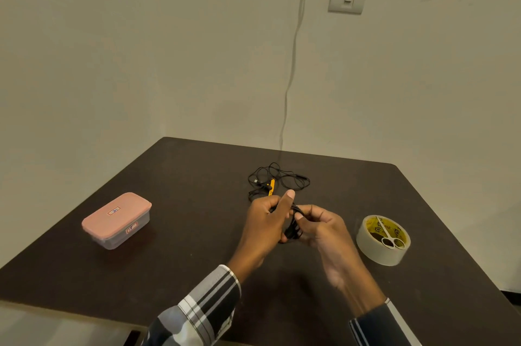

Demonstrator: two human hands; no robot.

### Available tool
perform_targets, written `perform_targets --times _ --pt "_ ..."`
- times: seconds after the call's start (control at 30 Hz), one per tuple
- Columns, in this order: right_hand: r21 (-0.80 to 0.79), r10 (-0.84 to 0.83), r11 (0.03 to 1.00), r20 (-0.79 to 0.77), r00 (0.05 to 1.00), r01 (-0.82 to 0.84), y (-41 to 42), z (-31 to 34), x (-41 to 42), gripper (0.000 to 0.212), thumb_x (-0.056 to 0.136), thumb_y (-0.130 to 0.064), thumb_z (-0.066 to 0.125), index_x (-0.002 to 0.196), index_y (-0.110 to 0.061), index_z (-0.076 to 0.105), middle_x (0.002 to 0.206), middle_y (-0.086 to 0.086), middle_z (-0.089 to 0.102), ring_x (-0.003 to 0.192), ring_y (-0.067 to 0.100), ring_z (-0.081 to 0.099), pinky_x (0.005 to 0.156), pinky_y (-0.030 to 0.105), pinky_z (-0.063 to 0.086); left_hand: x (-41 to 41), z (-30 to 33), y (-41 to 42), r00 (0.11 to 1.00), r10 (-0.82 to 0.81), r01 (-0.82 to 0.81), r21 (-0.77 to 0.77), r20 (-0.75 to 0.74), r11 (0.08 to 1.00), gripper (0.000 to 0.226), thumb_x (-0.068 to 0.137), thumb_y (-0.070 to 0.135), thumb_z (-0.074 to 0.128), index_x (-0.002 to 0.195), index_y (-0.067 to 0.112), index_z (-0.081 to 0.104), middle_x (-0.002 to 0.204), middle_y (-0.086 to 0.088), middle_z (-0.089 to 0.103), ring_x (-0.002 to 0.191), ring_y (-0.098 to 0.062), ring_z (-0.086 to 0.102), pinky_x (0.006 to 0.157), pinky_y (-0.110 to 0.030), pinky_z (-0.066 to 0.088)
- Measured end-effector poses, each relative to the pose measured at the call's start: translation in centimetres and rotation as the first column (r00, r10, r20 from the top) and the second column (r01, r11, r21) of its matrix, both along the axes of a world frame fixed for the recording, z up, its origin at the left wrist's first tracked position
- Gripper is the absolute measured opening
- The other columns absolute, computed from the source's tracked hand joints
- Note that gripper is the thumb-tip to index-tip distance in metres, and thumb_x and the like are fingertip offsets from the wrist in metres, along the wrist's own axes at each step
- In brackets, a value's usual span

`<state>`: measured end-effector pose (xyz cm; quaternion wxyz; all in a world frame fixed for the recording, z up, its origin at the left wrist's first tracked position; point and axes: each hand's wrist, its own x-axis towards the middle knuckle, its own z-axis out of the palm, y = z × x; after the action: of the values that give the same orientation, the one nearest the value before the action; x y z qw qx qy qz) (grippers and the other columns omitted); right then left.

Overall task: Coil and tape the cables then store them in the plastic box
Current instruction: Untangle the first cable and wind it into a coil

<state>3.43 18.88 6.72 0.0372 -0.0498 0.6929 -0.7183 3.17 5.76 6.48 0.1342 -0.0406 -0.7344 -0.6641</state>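
I am winding a thin black cable (291,228) above the near middle of the worktop (197,182). My left hand (263,228) is closing its grip round the gathered loops, thumb raised; my right hand (324,228) is pinching the strand and feeding it round. I am judging that even loops under light tension will be holding best for taping. The remaining cables (277,179) are lying tangled just beyond, thin and black with one yellow fitting. The tape roll (383,240), with scissors (390,237) resting across it, is sitting at right; the pink-lidded plastic box (117,220) is sitting closed at left
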Motion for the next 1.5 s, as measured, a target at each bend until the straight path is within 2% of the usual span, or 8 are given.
perform_targets --times 0.33,0.5,0.63,0.83,1.13,1.27,1.33,1.5 --pt "0.102 -0.028 0.994 -0.04 0.999 0.032 0.1 0.0 0.3 0.014 0.091 -0.007 0.066 0.089 -0.011 0.079 0.088 0.009 0.078 0.089 0.019 0.073 0.079 0.032 0.054 -0.1 -0.2 0.1 0.999 -0.031 0.032 -0.051 0.018 0.998 0.046 0.098 0.041 0.053 0.062 0.013 0.054 0.039 0.01 0.039 0.038 -0.002 0.035 0.045 -0.023 0.035" --pt "0.072 -0.006 0.997 -0.005 1.0 0.007 0.4 0.0 0.4 0.009 0.086 -0.01 0.072 0.092 -0.006 0.078 0.089 0.015 0.077 0.09 0.029 0.074 0.083 0.039 0.057 -0.2 -0.2 0.2 0.998 -0.057 0.054 -0.141 -0.018 0.989 0.048 0.098 0.041 0.054 0.06 0.012 0.056 0.04 0.011 0.043 0.038 -0.001 0.037 0.047 -0.025 0.034" --pt "0.042 0.059 0.997 0.137 0.989 -0.065 0.8 0.4 0.2 0.013 0.087 -0.011 0.069 0.093 -0.002 0.076 0.092 0.015 0.078 0.087 0.025 0.073 0.081 0.035 0.054 -0.6 -0.5 0.0 0.999 -0.052 0.052 -0.152 0.005 0.987 0.05 0.097 0.044 0.055 0.056 0.016 0.054 0.047 0.009 0.051 0.043 -0.005 0.041 0.048 -0.027 0.035" --pt "-0.127 0.185 0.98 0.338 0.923 -0.15 1.6 0.3 -0.2 0.015 0.079 -0.016 0.061 0.085 -0.012 0.074 0.098 0.009 0.074 0.102 0.023 0.062 0.101 0.053 0.046 -0.8 -0.7 -0.4 0.989 -0.15 0.148 -0.149 -0.004 0.978 0.05 0.097 0.042 0.056 0.059 0.01 0.057 0.057 -0.001 0.057 0.047 -0.005 0.048 0.047 -0.017 0.035" --pt "-0.17 0.138 0.982 0.32 0.937 -0.087 1.0 -0.2 -0.1 0.031 0.082 -0.012 0.055 0.109 -0.01 0.07 0.095 0.008 0.069 0.094 0.022 0.065 0.094 0.048 0.046 -0.7 -1.3 0.1 0.996 -0.079 0.071 -0.19 -0.036 0.979 0.051 0.098 0.041 0.055 0.062 0.004 0.059 0.05 0.007 0.054 0.049 -0.006 0.049 0.049 -0.024 0.04" --pt "-0.202 0.199 0.969 0.278 0.94 -0.145 1.0 -0.1 -0.1 0.028 0.08 -0.011 0.056 0.106 -0.003 0.065 0.091 0.014 0.062 0.081 0.029 0.067 0.087 0.047 0.053 -0.8 -1.7 0.2 0.986 -0.145 0.152 -0.101 0.077 0.983 0.045 0.097 0.047 0.055 0.068 0.015 0.068 0.068 -0.017 0.063 0.047 -0.007 0.05 0.046 -0.026 0.043" --pt "-0.194 0.219 0.966 0.257 0.941 -0.172 1.1 -0.1 0.1 0.028 0.077 -0.01 0.062 0.103 -0.001 0.061 0.085 0.018 0.065 0.075 0.032 0.066 0.079 0.044 0.055 -0.7 -1.8 0.2 0.981 -0.16 0.174 -0.143 0.108 0.974 0.044 0.097 0.048 0.053 0.074 0.015 0.07 0.071 -0.013 0.069 0.045 -0.01 0.054 0.047 -0.027 0.046" --pt "-0.203 0.133 0.976 0.246 0.96 -0.083 1.6 -0.7 0.0 0.044 0.082 0.005 0.069 0.124 -0.002 0.057 0.108 0.025 0.073 0.095 0.043 0.071 0.095 0.054 0.054 -0.7 -1.3 -0.5 0.989 -0.09 0.123 -0.303 0.12 0.945 0.047 0.098 0.05 0.049 0.067 0.017 0.062 0.073 -0.01 0.071 0.051 -0.018 0.069 0.05 -0.029 0.043"
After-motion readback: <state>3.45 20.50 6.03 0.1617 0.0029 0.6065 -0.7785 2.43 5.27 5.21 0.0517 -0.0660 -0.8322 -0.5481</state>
